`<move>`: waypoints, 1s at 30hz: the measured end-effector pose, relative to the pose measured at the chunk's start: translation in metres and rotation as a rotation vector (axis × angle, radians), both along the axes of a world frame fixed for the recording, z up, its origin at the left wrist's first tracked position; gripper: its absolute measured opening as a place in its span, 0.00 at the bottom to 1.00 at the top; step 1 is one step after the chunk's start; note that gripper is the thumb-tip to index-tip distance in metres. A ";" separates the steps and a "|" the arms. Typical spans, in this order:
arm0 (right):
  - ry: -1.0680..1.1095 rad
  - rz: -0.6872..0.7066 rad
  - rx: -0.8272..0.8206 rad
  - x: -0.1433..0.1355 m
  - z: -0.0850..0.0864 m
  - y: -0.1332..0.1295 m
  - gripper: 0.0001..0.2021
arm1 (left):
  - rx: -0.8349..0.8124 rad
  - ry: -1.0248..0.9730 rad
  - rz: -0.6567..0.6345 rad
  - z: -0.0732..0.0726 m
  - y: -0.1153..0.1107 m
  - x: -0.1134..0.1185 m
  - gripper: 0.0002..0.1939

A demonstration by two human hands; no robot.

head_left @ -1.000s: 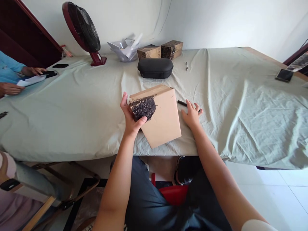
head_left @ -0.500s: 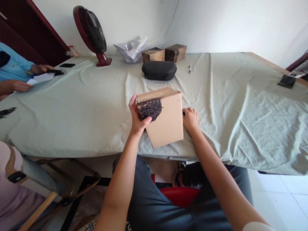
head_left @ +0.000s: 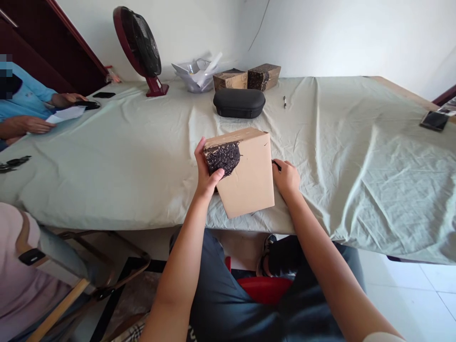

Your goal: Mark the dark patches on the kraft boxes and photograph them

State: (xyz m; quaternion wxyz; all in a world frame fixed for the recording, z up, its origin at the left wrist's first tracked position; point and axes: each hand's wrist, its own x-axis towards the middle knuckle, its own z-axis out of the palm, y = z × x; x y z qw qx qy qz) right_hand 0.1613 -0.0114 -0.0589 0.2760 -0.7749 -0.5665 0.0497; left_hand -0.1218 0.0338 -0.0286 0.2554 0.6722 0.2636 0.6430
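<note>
Left hand (head_left: pixel 205 176) gripping scribbled corner of cardboard box (head_left: pixel 245 175), tilting it up at near table (head_left: pixel 117 161) edge. Right hand (head_left: pixel 287 179) closing on black marker (head_left: pixel 277 165) beside box. One corner blacked out already, rest of the face looking bare.

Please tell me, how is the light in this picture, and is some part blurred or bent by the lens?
Head view: soft daylight, brightest on the white wall; the cardboard box and the left hand are sharp, with only faint shadows on the grey-green cloth. The table edge curves from wide-lens distortion, and a patch at the far left is pixelated.
</note>
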 end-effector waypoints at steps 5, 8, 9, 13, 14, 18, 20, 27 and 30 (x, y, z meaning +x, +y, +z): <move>-0.155 -0.030 -0.082 0.002 -0.001 -0.001 0.29 | -0.035 -0.006 -0.035 -0.005 0.003 -0.004 0.56; -0.158 -0.010 -0.118 0.009 0.006 -0.007 0.33 | -0.080 -0.052 -0.111 -0.009 0.004 -0.008 0.58; -0.140 0.004 -0.133 0.012 0.009 -0.012 0.34 | -0.100 -0.069 -0.136 -0.010 0.004 -0.009 0.58; -0.030 0.065 -0.171 0.033 0.025 -0.043 0.36 | -0.163 -0.113 -0.191 -0.013 0.005 -0.010 0.58; 0.039 0.067 -0.187 0.039 0.027 -0.055 0.35 | -0.169 -0.117 -0.199 -0.014 0.006 -0.010 0.58; 0.571 0.061 -0.239 0.057 0.035 -0.100 0.18 | -0.173 -0.110 -0.234 -0.014 0.005 -0.008 0.59; 0.865 0.124 -0.117 0.056 0.041 -0.114 0.13 | -0.182 -0.105 -0.233 -0.012 0.003 -0.007 0.60; 1.068 0.512 0.465 -0.023 0.099 -0.105 0.09 | -0.238 -0.069 -0.259 -0.011 -0.002 -0.002 0.60; 0.787 0.535 0.661 -0.066 0.124 -0.086 0.10 | -0.259 -0.054 -0.272 -0.011 -0.004 0.000 0.60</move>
